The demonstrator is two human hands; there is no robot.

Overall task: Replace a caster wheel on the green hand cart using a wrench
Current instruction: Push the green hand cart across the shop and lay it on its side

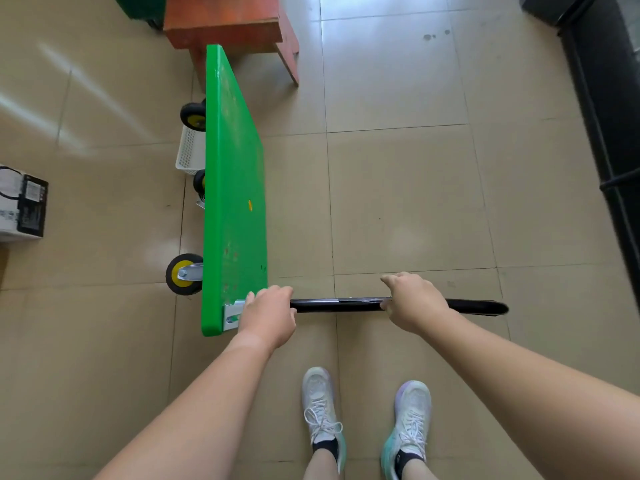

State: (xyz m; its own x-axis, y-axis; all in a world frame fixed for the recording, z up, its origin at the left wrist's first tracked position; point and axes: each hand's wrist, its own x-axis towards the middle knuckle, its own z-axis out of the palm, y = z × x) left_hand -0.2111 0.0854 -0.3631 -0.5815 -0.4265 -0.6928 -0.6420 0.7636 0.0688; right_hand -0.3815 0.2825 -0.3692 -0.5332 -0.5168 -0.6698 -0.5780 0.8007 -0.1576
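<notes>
While the left hand [266,311] and right hand [414,303] both clench its black handle [339,305], the green hand cart [235,188] stands tipped on edge on the floor [398,202], caster wheels [183,273] facing left, and with no wrench visible the swap looks unstarted.

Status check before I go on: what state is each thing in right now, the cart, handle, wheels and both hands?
Green hand cart: tipped on its side, deck upright, wheels facing left.
Black handle: sticking out to the right, held by both hands.
Left hand: grips the handle at its cart end.
Right hand: grips the handle further right.
Near caster wheel: mounted; two more show beyond it.
White basket: on the floor behind the cart.
</notes>
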